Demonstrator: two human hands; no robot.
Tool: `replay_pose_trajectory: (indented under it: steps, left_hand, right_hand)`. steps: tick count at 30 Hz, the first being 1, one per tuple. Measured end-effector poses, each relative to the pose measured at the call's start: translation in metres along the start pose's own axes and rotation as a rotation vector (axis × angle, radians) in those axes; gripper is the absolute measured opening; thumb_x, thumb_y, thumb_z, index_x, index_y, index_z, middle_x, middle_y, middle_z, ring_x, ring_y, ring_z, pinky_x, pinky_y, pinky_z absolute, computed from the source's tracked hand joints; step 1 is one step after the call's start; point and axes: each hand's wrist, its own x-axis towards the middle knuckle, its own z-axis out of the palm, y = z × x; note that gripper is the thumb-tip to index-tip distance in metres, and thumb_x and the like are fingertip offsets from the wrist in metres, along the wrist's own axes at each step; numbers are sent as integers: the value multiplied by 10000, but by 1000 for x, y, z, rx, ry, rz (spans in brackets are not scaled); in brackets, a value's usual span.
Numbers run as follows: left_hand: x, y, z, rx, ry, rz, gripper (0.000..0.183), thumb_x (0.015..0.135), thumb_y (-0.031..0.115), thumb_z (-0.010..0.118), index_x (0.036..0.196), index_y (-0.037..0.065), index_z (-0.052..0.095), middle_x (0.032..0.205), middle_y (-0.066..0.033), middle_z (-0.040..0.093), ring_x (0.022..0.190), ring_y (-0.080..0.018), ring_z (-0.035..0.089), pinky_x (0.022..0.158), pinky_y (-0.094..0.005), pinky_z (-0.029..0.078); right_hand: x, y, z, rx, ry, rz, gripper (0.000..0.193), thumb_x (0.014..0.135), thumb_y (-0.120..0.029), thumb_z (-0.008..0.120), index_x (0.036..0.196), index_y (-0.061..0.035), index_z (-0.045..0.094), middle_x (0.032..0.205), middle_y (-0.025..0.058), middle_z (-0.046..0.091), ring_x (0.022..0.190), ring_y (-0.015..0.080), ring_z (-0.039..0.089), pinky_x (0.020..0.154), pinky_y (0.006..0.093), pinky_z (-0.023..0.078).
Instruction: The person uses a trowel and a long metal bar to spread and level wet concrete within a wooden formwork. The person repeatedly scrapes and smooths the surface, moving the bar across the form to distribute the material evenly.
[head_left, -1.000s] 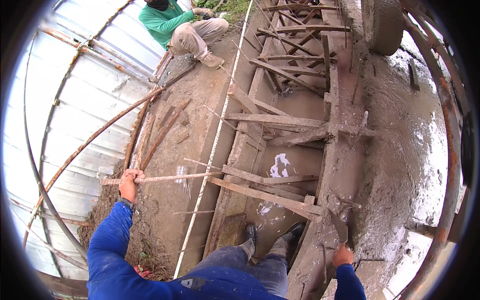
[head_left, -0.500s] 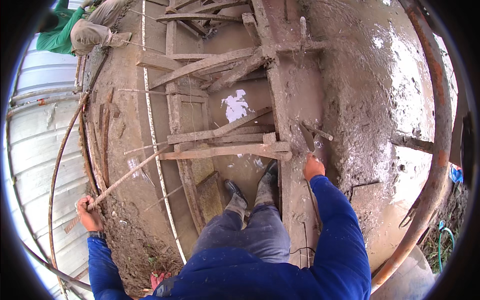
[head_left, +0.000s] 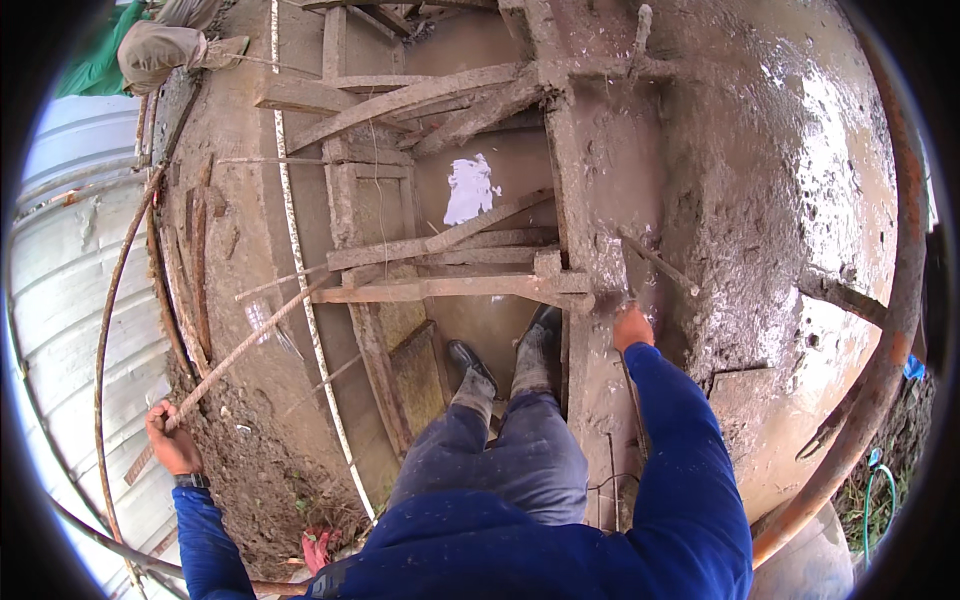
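My left hand (head_left: 174, 442) is closed round a mud-coated steel rod (head_left: 245, 357), which slants up and right to the timber frame; its lower end sticks out past my hand. My right hand (head_left: 632, 328) is closed over the muddy concrete ledge (head_left: 600, 400), gripping what looks like a trowel (head_left: 629, 303), its muddy blade hard to make out against the wet surface. Just beyond that hand a short rod stub (head_left: 660, 265) slants across the ledge. Both my boots (head_left: 472, 366) stand between the form boards.
Timber braces (head_left: 450, 288) cross the trench ahead, with muddy water beneath. A white-speckled rod (head_left: 292, 220) runs along the left. White corrugated sheets (head_left: 80, 330) line the far left. A rusty curved pipe (head_left: 900, 260) rises at right. Another person's leg (head_left: 165, 55) shows at top left.
My view has shifted slightly, moving the scene across the frame. The trowel blade, plainer before, now blends into the mud. My left hand keeps hold of the rod.
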Motion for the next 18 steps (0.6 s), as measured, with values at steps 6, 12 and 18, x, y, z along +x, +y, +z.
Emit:
replay_pose_trajectory:
  steps: [6, 12, 18]
  left_hand:
    - [4, 4, 9, 27, 71, -2, 123, 1054, 185, 539, 1069, 91, 616, 1159, -74, 661, 1004, -176, 606, 950, -327, 473]
    - [-6, 4, 3, 1, 109, -54, 167, 1066, 214, 520, 1066, 80, 620, 1144, -71, 655, 1005, -175, 598, 958, -325, 472]
    - [2, 4, 5, 20, 119, -40, 202, 1074, 234, 500, 1041, 79, 625, 1130, -64, 639, 983, -164, 577, 959, -326, 467]
  right_hand:
    - [28, 29, 27, 115, 25, -129, 349, 999, -300, 565, 1151, 12, 602, 1085, 324, 683, 1070, 507, 642, 913, 561, 513]
    - [-14, 7, -10, -81, -16, 86, 415, 890, -238, 656, 1235, -17, 589, 1177, 272, 691, 1122, 468, 656, 974, 516, 526]
    - [5, 3, 18, 15, -42, 69, 429, 866, -162, 655, 1261, -18, 571, 1189, 286, 681, 1140, 469, 649, 974, 505, 526]
